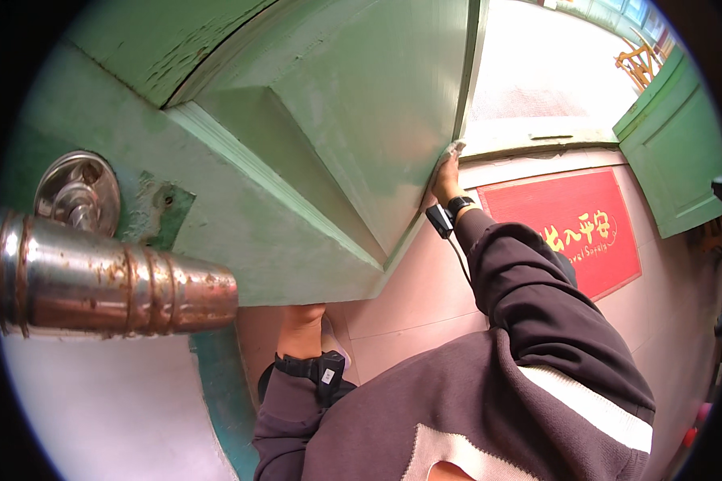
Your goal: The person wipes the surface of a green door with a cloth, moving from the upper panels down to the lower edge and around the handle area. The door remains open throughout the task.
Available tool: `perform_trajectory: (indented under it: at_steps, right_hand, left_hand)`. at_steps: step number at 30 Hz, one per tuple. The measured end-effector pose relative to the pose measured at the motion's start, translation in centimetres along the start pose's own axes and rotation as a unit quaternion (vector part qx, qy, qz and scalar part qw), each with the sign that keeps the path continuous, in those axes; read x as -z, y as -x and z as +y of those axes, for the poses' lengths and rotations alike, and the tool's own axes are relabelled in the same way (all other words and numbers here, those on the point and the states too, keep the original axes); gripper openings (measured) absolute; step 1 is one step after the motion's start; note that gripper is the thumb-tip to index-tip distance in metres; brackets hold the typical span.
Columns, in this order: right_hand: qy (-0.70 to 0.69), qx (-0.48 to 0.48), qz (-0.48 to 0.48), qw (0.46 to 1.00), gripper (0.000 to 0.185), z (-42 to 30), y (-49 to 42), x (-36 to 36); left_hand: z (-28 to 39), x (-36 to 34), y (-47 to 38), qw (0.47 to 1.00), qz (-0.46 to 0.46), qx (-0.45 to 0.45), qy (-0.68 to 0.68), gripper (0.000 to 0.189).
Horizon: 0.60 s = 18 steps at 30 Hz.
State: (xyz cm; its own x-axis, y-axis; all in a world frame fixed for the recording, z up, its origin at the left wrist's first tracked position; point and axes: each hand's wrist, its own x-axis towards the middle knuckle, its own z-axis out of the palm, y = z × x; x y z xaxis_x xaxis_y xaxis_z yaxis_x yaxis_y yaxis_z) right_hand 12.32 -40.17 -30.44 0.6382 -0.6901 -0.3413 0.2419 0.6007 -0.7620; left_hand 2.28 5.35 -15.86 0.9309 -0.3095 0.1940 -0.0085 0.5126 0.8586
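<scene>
A green painted wooden door leaf (361, 120) stands ajar, close before me. My right hand (446, 174) is at the leaf's free edge, with a pale cloth (456, 147) at its fingertips. My left hand (305, 314) reaches behind the near edge of the door; only its wrist side shows, and its fingers are hidden. Each wrist wears a black strap with a small black device. A rusty, shiny metal door handle (120, 276) sticks out from the door at the left.
A red doormat (568, 228) with yellow writing lies on the pink tiled floor (415, 306). Past it are the wooden threshold (541, 139) and a second green door leaf (677, 156). A wooden chair (638, 63) stands outside, at upper right. A white wall (102, 403) is at lower left.
</scene>
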Motion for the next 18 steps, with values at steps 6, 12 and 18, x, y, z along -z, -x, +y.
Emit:
perform_trajectory:
  at_steps: [6,12,18]
  right_hand:
    - [0.050,-0.125,0.005,0.991,0.082,4.1,5.5,1.4]
    - [0.077,-0.237,0.068,0.966,0.084,3.2,18.5,-1.9]
    - [0.041,-0.336,-0.014,0.941,0.078,4.1,24.9,-2.8]
  left_hand:
    - [1.5,-4.2,-0.7,0.999,0.010,-0.031,-0.039,0.051]
    - [4.7,-10.0,-2.4,0.998,0.063,-0.009,0.014,0.060]
    - [7.5,-12.7,-2.3,0.998,0.039,0.012,-0.047,0.082]
